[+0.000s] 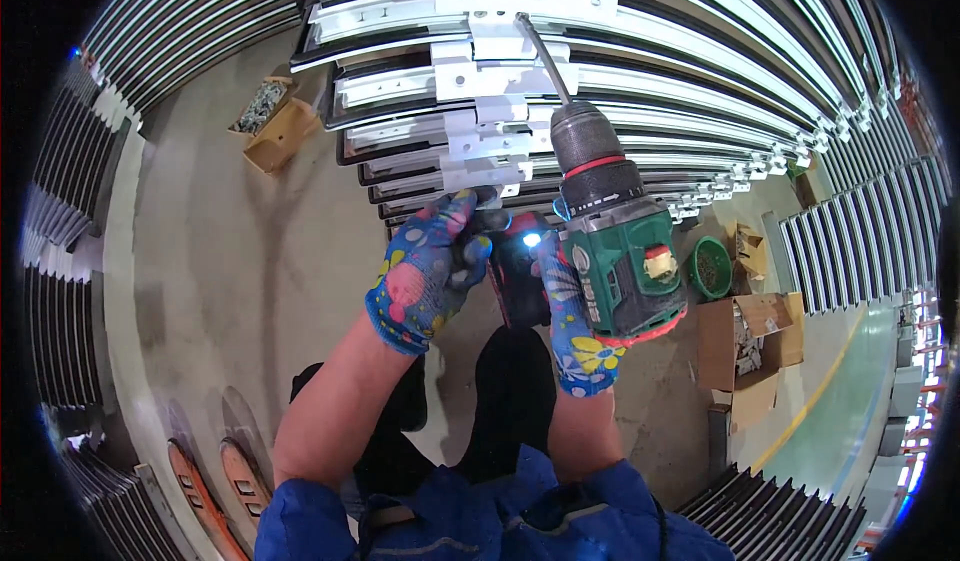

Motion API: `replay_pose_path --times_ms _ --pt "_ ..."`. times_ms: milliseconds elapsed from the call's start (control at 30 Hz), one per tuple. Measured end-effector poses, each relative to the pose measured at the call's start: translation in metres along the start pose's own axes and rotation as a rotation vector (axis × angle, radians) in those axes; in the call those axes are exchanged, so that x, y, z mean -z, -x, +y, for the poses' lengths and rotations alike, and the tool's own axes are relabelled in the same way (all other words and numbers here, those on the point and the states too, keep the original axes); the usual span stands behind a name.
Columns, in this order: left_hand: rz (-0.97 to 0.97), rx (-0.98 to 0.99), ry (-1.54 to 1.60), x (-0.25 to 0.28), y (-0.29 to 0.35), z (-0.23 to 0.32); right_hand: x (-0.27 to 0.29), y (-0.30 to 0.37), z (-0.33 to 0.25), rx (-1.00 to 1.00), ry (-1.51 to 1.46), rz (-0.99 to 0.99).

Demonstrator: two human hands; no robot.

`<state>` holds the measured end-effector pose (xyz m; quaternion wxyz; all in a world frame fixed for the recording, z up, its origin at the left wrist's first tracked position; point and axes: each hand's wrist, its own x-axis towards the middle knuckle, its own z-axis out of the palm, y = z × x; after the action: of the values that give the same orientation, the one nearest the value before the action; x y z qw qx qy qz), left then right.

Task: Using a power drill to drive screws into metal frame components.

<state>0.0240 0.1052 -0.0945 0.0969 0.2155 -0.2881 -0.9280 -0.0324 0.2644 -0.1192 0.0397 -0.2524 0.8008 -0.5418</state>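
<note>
My right hand (578, 326), in a blue flowered glove, grips a green and black cordless drill (630, 266) by its handle. A small work light glows near the handle. The drill's long bit (548, 64) points up and away, its tip at a white metal bracket (503, 39) on one of the stacked metal profiles (390, 91). Whether the tip sits in a hole cannot be made out. My left hand (420, 276), in a matching glove with dark fingertips, is closed just left of the drill's handle, below the nearest brackets. What its fingers hold is hidden.
Long white and black profiles curve away to the right. An open cardboard box of small parts (283, 133) lies on the floor at left. On the right are a green basket (708, 269) and a larger carton (722, 346). Orange forks (205, 496) lie at lower left.
</note>
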Motion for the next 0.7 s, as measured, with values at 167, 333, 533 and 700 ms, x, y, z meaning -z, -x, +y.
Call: replay_pose_path --times_ms 167,333,533,700 --pt "-0.025 -0.009 -0.038 0.000 0.000 0.005 0.014 -0.007 -0.045 0.330 0.316 0.191" --pt "0.114 -0.064 -0.170 -0.012 0.002 0.006 0.041 -0.017 -0.062 0.703 0.768 0.326" --pt "-0.002 -0.054 -0.229 -0.010 0.006 0.007 0.049 -0.010 -0.056 0.658 0.876 0.339" --pt "0.062 -0.030 -0.294 -0.017 0.003 0.009 0.054 -0.006 -0.042 0.622 0.917 0.345"
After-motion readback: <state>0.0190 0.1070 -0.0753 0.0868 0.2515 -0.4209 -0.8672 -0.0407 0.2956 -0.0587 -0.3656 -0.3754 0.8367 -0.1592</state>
